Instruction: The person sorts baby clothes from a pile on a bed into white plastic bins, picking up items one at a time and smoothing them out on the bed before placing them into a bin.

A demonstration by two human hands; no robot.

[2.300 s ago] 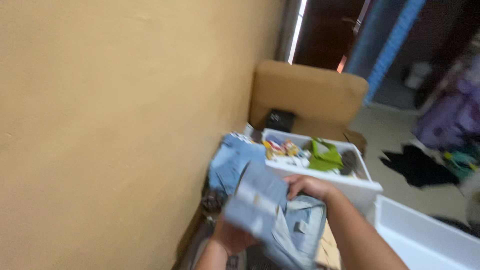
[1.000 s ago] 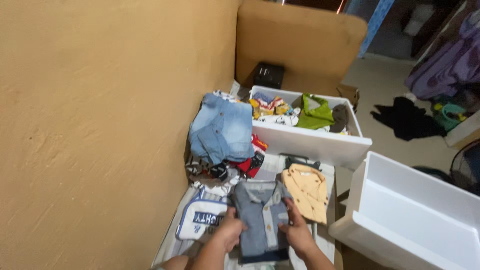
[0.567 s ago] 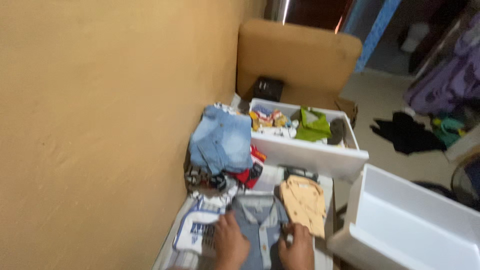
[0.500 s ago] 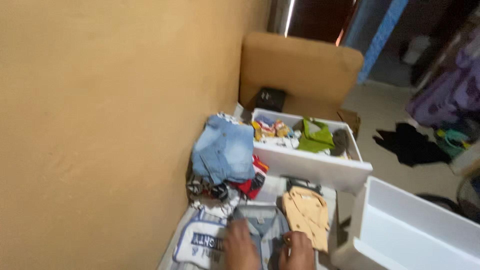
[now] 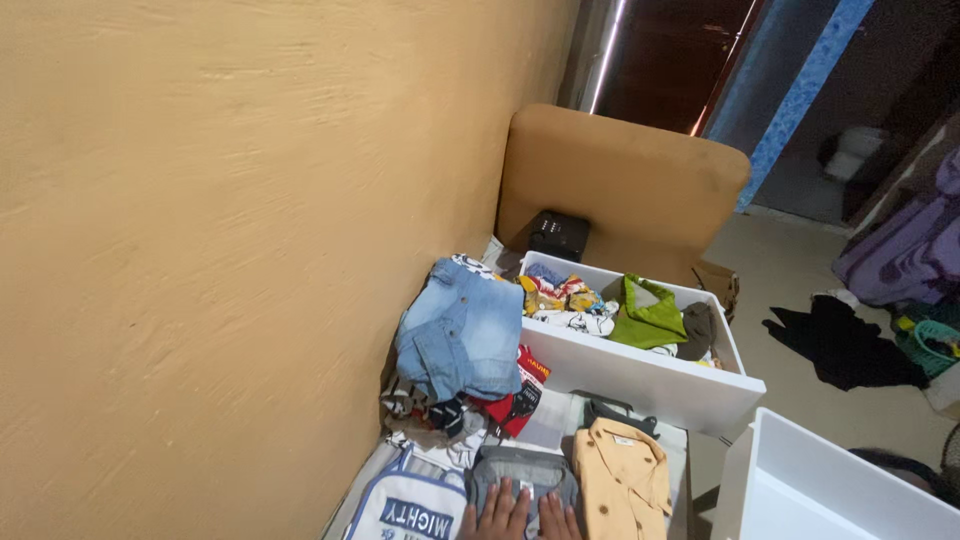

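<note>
Both hands lie flat, fingers spread, at the bottom edge of the view: the left hand (image 5: 497, 515) and the right hand (image 5: 558, 518) press side by side on a folded grey shirt (image 5: 525, 472), palms down and gripping nothing. The grey shirt lies directly under the fingertips, its collar end pointing away from the person. Just right of it, touching its edge, lies a folded orange shirt (image 5: 620, 475). To its left sits a white and blue printed garment (image 5: 408, 505). Beyond the grey shirt, a heap of clothes is topped by a light denim piece (image 5: 458, 335), against the ochre wall (image 5: 230, 230). Right of the heap stands a white drawer box (image 5: 640, 378) holding mixed clothes, a green garment (image 5: 648, 315) among them. Another white box (image 5: 830, 495) stands at the lower right.
</note>
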